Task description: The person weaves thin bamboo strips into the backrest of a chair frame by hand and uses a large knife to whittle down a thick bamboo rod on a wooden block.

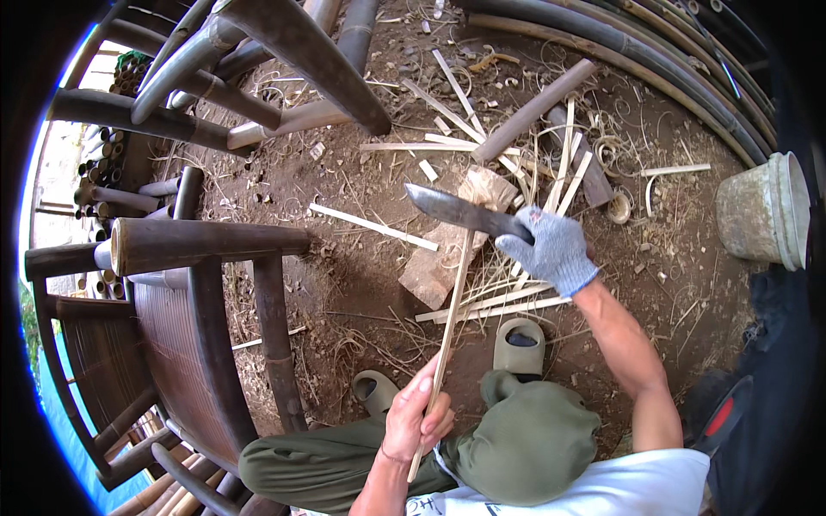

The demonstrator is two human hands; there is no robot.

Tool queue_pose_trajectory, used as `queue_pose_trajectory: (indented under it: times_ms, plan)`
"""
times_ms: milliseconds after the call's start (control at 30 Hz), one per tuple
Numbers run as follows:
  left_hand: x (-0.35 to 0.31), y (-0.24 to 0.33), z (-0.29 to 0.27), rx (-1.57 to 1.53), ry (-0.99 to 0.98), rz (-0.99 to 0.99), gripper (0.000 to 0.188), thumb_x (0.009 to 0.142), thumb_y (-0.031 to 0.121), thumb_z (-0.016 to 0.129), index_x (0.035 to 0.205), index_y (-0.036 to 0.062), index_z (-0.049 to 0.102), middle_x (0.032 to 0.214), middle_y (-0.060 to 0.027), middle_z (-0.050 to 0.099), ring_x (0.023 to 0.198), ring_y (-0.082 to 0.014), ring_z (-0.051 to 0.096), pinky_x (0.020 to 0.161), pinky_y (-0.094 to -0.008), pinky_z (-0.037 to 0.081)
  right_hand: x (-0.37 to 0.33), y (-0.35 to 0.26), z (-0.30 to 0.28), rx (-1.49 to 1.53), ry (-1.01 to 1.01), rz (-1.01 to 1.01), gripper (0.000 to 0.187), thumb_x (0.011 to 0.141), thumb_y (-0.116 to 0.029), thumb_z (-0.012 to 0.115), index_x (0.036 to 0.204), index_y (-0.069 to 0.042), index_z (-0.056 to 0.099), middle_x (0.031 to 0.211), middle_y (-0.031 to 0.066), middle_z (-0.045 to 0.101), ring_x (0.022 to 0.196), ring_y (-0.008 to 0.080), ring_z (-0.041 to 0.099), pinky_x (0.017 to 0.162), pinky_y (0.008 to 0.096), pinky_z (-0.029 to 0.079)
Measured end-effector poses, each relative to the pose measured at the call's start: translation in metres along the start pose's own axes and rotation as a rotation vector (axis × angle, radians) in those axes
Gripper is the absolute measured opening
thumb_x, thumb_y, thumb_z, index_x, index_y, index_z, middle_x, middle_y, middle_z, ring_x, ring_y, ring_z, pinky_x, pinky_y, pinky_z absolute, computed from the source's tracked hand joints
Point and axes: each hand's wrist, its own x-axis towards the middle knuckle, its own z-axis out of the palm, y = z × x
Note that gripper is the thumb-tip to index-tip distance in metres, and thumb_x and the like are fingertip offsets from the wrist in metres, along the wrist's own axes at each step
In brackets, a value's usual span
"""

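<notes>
My right hand (551,249), in a grey knitted glove, grips a machete (460,211) by its handle. The broad dark blade points left, and its edge meets the upper end of a bamboo strip (451,331). Bare, my left hand (419,411) closes round that strip lower down, near my knee. The strip slants up and away from me. Under the blade lies a wooden block (437,267), partly covered by the machete and the strip.
Pale split strips (508,301) and shavings litter the soil. A dark bamboo pole (535,110) lies beyond the block. Bamboo chair frames (206,249) crowd the left. A white bucket (757,211) stands at right, and long poles (619,52) lie along the far right.
</notes>
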Motion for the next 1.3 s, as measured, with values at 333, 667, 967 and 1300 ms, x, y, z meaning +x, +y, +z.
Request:
queue_pose_trajectory:
  times_ms: [333, 667, 967, 1300]
  plan:
    - [0.040, 0.027, 0.000, 0.117, 0.072, 0.094, 0.049, 0.111, 0.030, 0.043, 0.155, 0.0112, 0.035, 0.072, -0.0017, 0.050, 0.037, -0.0048, 0.037, 0.034, -0.0199, 0.032, -0.028, -0.084, -0.001, 0.226, -0.097, -0.183, 0.060, 0.086, -0.069, 0.066, 0.075, -0.010, 0.059, 0.067, 0.0122, 0.060, 0.061, 0.0322, 0.065, 0.054, 0.0428, 0.051]
    - [0.005, 0.004, 0.000, 0.142, -0.008, -0.002, 0.050, 0.111, 0.029, 0.041, 0.156, 0.0076, 0.035, 0.065, 0.0016, 0.043, 0.037, -0.0053, 0.035, 0.033, -0.0214, 0.031, -0.006, -0.015, 0.007, 0.026, 0.089, 0.049, 0.056, 0.089, -0.065, 0.065, 0.082, -0.010, 0.066, 0.068, 0.0134, 0.065, 0.062, 0.0329, 0.068, 0.055, 0.0430, 0.054]
    - [0.026, 0.037, -0.018, 0.189, 0.271, -0.035, 0.044, 0.110, 0.027, 0.037, 0.138, -0.0040, 0.053, 0.072, -0.0029, 0.059, 0.040, -0.0038, 0.042, 0.033, -0.0195, 0.037, -0.044, -0.038, -0.019, 1.145, -0.619, 0.656, 0.062, 0.094, -0.019, 0.068, 0.145, 0.007, 0.043, 0.094, 0.0105, 0.067, 0.071, 0.0135, 0.066, 0.060, 0.0304, 0.056]
    - [0.056, 0.145, 0.023, 0.699, 0.060, -0.215, 0.043, 0.096, 0.001, 0.036, 0.136, -0.0153, 0.040, 0.101, -0.0253, 0.073, 0.060, -0.0216, 0.071, 0.052, -0.0263, 0.061, -0.090, -0.012, -0.011, 0.847, -0.312, 0.775, 0.053, 0.097, -0.021, 0.061, 0.142, -0.003, 0.042, 0.087, 0.0062, 0.060, 0.065, 0.0149, 0.064, 0.057, 0.0316, 0.057]
